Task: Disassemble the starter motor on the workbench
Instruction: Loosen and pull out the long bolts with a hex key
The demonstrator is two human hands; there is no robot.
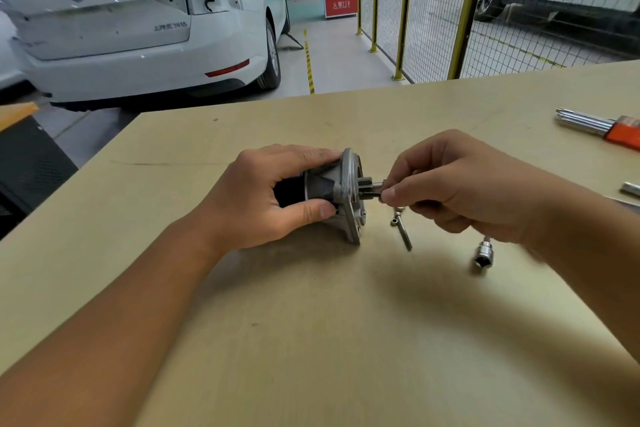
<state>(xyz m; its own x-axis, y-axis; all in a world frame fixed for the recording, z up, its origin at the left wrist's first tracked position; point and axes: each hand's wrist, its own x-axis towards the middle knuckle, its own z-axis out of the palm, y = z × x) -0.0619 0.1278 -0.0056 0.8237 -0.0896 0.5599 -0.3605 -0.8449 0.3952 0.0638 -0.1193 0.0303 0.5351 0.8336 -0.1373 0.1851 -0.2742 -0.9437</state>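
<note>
Nearest the viewer, two bare forearms reach over a pale wooden workbench (311, 340); the left hand (273, 198) wraps fingers and thumb around the black cylindrical body of a starter motor with a grey cast-metal flange (334, 192), resting near the bench's middle. It lies on its side, long axis running left to right, its small pinion shaft (372, 185) pointing right, pinched by the right hand (460, 184). It looks heavy, rigid and smooth, so the body seems the safest grip; loose steel bolts (403, 230) and a chrome socket (483, 253) lie just right.

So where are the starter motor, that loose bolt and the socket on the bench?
starter motor (337, 189): head view, grey front housing.
loose bolt (404, 234): head view, middle of its shank.
socket (483, 253): head view, its shiny side.
</note>
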